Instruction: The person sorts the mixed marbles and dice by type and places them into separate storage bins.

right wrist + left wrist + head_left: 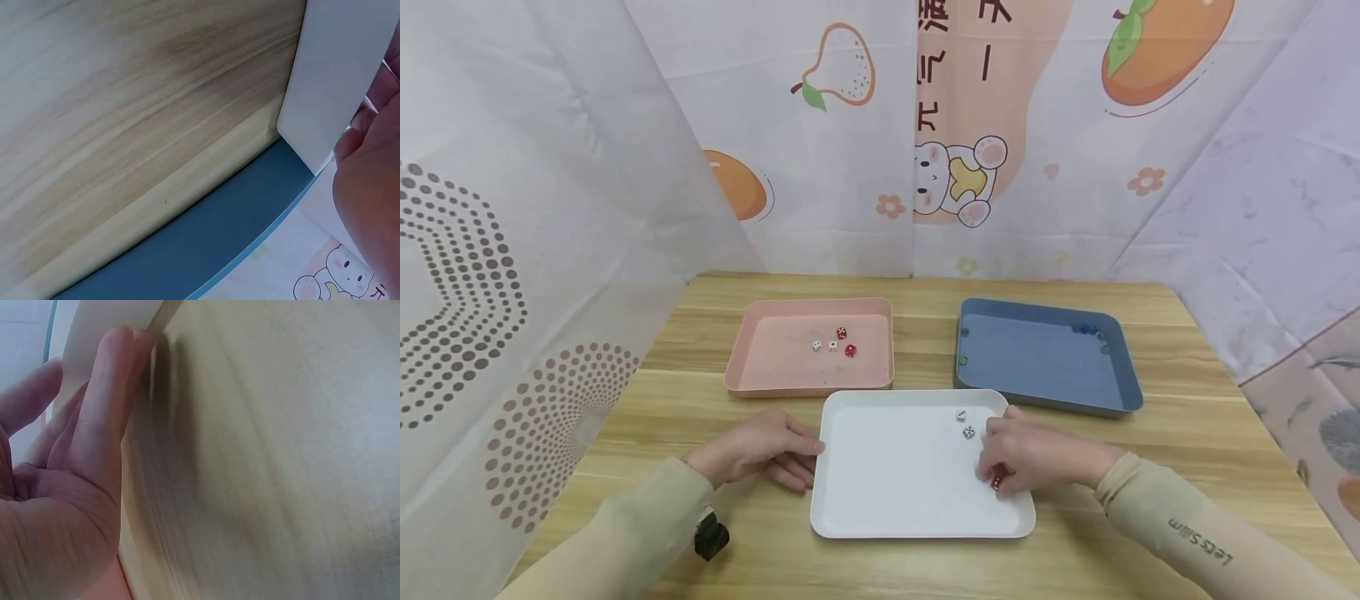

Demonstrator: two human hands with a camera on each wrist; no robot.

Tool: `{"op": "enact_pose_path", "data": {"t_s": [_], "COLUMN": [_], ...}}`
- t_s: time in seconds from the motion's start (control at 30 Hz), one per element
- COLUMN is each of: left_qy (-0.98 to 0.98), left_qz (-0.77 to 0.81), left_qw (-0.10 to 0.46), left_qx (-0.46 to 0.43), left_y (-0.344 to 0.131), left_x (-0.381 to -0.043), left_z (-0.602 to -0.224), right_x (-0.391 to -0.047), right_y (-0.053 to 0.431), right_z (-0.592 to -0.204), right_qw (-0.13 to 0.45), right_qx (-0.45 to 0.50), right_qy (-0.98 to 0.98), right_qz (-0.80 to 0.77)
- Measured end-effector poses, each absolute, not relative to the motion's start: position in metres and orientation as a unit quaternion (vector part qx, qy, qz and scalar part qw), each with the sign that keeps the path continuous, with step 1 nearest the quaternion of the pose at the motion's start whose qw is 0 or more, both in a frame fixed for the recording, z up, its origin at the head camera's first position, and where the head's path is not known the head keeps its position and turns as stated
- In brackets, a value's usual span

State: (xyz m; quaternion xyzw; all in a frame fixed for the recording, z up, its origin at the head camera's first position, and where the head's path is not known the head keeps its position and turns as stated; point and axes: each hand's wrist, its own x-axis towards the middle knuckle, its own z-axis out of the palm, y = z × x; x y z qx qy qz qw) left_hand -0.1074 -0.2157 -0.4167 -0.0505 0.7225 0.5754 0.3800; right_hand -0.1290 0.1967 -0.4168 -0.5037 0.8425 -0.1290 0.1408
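Observation:
A white tray [917, 467] lies in front of me. My left hand [767, 450] touches its left side, with the fingers fairly straight against the outer wall in the left wrist view. Over the tray's right rim reaches my right hand [1037, 454], its fingertips bent down around a red die [997, 482] in the lower right part. The fingers partly cover that die; the right wrist view does not show it. Two white dice, one [961, 416] above the other [969, 432], lie in the tray's upper right, left of the right hand.
Behind on the left, a pink tray [775, 379] holds two white dice [817, 345] and two red dice [851, 351]. A blue tray [1037, 383] at the back right contains several small green and blue pieces [1105, 349]. A printed curtain [842, 183] hangs behind the wooden table [662, 400].

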Motion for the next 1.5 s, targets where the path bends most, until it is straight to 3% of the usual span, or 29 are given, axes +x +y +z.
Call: {"op": "enact_pose_path", "data": {"t_s": [0.63,1.0,1.5], "left_qy": [0.732,0.715,0.700], "left_qz": [0.565,0.574,0.578], "left_qw": [0.378,0.397,0.418], "left_qx": [-0.046,-0.046,-0.042], "left_y": [-0.214,-0.221,-0.227], "left_x": [-0.110,-0.111,-0.116], "left_z": [-0.411,-0.423,-0.430], "right_x": [-0.148,-0.202,-0.275], "right_y": [0.185,0.155,0.104], "right_z": [-0.403,-0.371,-0.369], "right_qw": [0.190,0.206,0.208], "right_qx": [-0.467,-0.419,-0.298], "right_qy": [0.849,0.847,0.887], "right_qz": [-0.162,-0.252,-0.284]}}
